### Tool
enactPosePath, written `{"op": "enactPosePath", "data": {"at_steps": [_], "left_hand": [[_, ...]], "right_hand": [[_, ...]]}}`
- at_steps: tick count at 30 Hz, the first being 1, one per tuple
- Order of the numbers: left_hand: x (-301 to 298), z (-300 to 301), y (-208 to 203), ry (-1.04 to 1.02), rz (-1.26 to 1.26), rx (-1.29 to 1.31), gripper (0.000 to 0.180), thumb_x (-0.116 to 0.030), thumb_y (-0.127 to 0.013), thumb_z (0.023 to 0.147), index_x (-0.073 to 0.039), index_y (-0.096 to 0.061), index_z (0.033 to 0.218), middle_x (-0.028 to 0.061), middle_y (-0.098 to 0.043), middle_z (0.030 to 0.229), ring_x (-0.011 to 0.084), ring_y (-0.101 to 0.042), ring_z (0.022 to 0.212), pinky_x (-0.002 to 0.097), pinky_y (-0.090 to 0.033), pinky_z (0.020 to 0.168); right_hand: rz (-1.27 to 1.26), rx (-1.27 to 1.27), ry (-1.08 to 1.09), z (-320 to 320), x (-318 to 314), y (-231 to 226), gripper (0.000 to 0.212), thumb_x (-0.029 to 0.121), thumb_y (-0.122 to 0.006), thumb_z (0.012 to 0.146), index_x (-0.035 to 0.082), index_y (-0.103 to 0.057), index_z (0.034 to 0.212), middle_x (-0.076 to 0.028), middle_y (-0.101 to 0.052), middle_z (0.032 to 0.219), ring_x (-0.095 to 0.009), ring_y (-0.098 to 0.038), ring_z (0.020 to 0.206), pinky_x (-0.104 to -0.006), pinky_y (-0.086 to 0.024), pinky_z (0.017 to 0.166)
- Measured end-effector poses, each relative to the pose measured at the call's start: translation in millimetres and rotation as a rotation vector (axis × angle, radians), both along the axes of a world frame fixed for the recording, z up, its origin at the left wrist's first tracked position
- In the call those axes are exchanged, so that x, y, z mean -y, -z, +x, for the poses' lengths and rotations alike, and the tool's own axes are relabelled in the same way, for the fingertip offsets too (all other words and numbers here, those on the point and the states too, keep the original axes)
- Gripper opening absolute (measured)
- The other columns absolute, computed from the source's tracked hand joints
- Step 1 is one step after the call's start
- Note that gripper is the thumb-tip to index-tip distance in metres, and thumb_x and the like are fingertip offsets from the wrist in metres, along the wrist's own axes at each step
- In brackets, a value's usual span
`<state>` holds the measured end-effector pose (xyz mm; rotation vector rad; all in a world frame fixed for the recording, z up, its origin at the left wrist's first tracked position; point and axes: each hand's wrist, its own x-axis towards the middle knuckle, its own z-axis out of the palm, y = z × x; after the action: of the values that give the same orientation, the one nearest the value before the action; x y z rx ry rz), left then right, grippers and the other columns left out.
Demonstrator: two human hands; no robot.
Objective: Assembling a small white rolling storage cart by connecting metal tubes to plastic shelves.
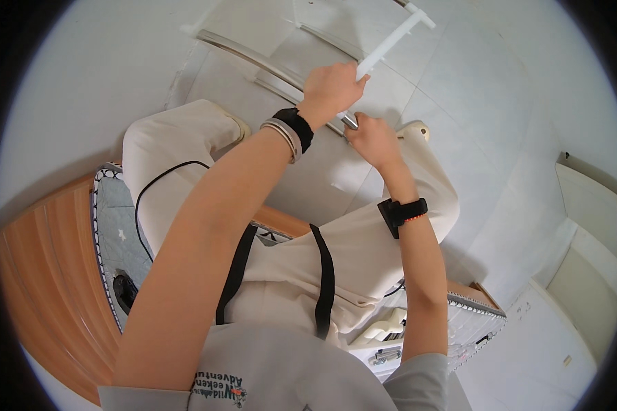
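A partly joined rack of shiny metal tubes and white plastic pieces is in front of me, above the floor. My left hand (332,89) is closed around the lower part of its white plastic crossbar (389,46), where a long metal tube (250,60) passes behind the hand. Just below and to the right, my right hand (375,140) wraps its fingers around the end of a short metal tube piece (349,121) near the crossbar's lower end. Its fingertips are partly hidden. Thinner metal tubes (328,41) run farther back on the rack.
I sit with knees apart on a wooden seat (48,274) with a patterned cushion (120,226). A black cable (144,198) hangs over my left leg. White parts (384,329) lie beside my right hip. Pale cabinets (589,267) stand at the far right, above pale floor tiles (473,137).
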<state>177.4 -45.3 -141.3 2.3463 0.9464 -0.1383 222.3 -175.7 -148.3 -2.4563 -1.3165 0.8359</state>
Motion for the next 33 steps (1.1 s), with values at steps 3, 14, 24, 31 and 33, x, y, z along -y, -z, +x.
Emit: {"op": "enactPosePath", "data": {"at_steps": [3, 14, 24, 31, 33], "left_hand": [[-7, -6, 2, 0.009, 0.038, 0.048, 0.039, -0.044, -0.047, 0.087, -0.009, -0.061, 0.092, 0.0098, -0.063, 0.068, 0.03, -0.061, 0.065, 0.0405, -0.048, 0.058], [-1, -1, -3, 0.007, 0.022, 0.002, 0.04, -0.045, -0.047, 0.087, -0.008, -0.061, 0.094, 0.0094, -0.062, 0.066, 0.0286, -0.062, 0.065, 0.0394, -0.049, 0.059], [1, -3, -5, 0.028, 0.025, 0.036, 0.037, -0.04, -0.049, 0.088, -0.005, -0.061, 0.089, 0.0123, -0.064, 0.071, 0.0306, -0.063, 0.068, 0.0405, -0.049, 0.061], [-1, 2, 1, 0.003, 0.027, 0.021, 0.037, -0.044, -0.048, 0.087, -0.009, -0.06, 0.087, 0.0091, -0.062, 0.067, 0.0298, -0.061, 0.063, 0.0404, -0.047, 0.057], [-3, 0, -1, 0.012, 0.021, 0.018, 0.036, -0.043, -0.047, 0.088, -0.009, -0.061, 0.089, 0.0091, -0.063, 0.067, 0.0298, -0.061, 0.064, 0.0401, -0.048, 0.058]], "right_hand": [[0.014, 0.032, 0.035, -13, -4, -5, 0.021, 0.022, -0.056, 0.076, 0.002, -0.059, 0.081, -0.022, -0.062, 0.074, -0.04, -0.061, 0.071, -0.0475, -0.049, 0.065], [0.001, -0.009, 0.005, -1, 0, 1, 0.021, 0.023, -0.056, 0.076, 0.002, -0.058, 0.079, -0.022, -0.062, 0.073, -0.039, -0.061, 0.07, -0.0466, -0.049, 0.064], [-0.011, 0.067, 0.102, -14, 2, -1, 0.02, 0.022, -0.056, 0.076, 0.003, -0.059, 0.08, -0.02, -0.062, 0.073, -0.039, -0.061, 0.071, -0.0463, -0.049, 0.066], [0.035, 0.068, 0.058, -6, 0, -4, 0.02, 0.022, -0.056, 0.076, 0.002, -0.058, 0.077, -0.02, -0.062, 0.072, -0.039, -0.061, 0.07, -0.0472, -0.049, 0.066], [0.023, 0.082, 0.088, -15, -1, -3, 0.02, 0.022, -0.056, 0.075, 0.002, -0.058, 0.077, -0.02, -0.062, 0.072, -0.039, -0.061, 0.07, -0.0472, -0.049, 0.066]]}}
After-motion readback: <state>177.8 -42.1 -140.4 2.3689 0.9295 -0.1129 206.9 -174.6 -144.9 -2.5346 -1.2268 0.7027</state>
